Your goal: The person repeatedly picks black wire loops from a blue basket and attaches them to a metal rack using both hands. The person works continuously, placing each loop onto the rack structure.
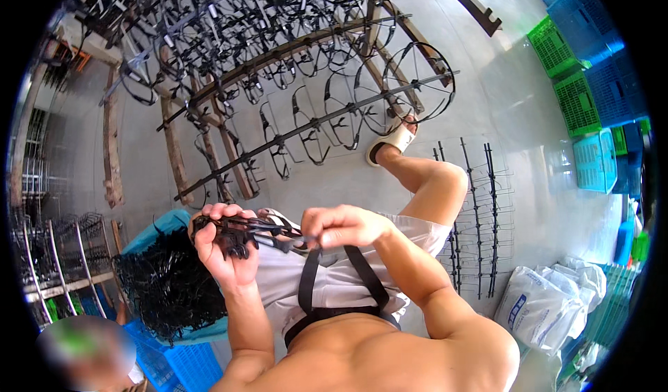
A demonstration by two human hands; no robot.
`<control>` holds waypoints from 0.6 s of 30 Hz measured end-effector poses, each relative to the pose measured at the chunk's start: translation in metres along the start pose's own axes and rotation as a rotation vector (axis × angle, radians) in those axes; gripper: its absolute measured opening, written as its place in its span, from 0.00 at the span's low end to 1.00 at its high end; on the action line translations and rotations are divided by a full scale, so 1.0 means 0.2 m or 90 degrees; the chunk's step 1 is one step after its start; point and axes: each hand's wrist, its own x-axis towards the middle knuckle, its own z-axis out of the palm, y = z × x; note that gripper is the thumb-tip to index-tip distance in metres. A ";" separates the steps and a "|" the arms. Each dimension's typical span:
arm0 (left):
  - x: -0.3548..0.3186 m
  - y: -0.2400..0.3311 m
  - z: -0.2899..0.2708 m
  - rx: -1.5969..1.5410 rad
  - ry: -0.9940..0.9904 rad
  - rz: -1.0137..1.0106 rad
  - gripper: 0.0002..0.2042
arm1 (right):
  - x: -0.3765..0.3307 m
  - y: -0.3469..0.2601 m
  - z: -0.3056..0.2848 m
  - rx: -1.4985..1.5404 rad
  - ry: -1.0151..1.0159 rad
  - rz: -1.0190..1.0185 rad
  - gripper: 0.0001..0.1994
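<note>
My left hand (229, 253) is raised in front of my lap, its fingers wrapped round a bunch of glossy black plastic pieces (243, 234). These are thin and curved, and they stick out to the right of my palm. At their right end my right hand (346, 226) pinches with thumb and forefinger. The exact tips it grips are partly hidden by the fingers. Beside my left forearm stands a tub with a light-blue rim (182, 218), heaped with tangled thin black strips (170, 288).
Ahead, a dark rod (278, 139) with curved black frames lies across wooden supports (233, 157), beside a crowded rack (236, 30). Wire-fitted rods (476, 218) lie on the floor right of my leg. White plastic bags (546, 305) and stacked crates (574, 103) line the right; another person (87, 354) is lower left.
</note>
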 end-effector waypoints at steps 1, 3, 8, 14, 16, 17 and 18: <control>0.01 -0.04 0.02 0.019 -0.017 -0.003 0.13 | -0.04 -0.05 -0.02 -0.055 -0.045 -0.026 0.10; 0.02 -0.09 0.06 0.061 -0.048 0.003 0.14 | -0.11 -0.23 -0.04 -0.055 -0.044 0.074 0.10; 0.05 -0.22 0.01 0.303 -0.266 0.027 0.19 | -0.49 -0.63 -0.20 -0.271 0.465 -0.096 0.12; 0.16 -0.55 0.12 0.918 -0.395 0.274 0.12 | -0.33 -0.82 -0.37 -0.412 0.972 0.008 0.11; 0.21 -0.69 0.11 0.967 -0.308 0.317 0.15 | -0.24 -0.73 -0.51 -0.440 0.968 0.035 0.10; 0.23 -0.73 0.08 0.992 -0.245 0.297 0.17 | -0.20 -0.68 -0.57 -0.447 0.960 0.050 0.10; 0.29 -0.76 0.07 1.047 -0.243 0.324 0.20 | -0.20 -0.63 -0.65 -0.481 0.938 0.056 0.10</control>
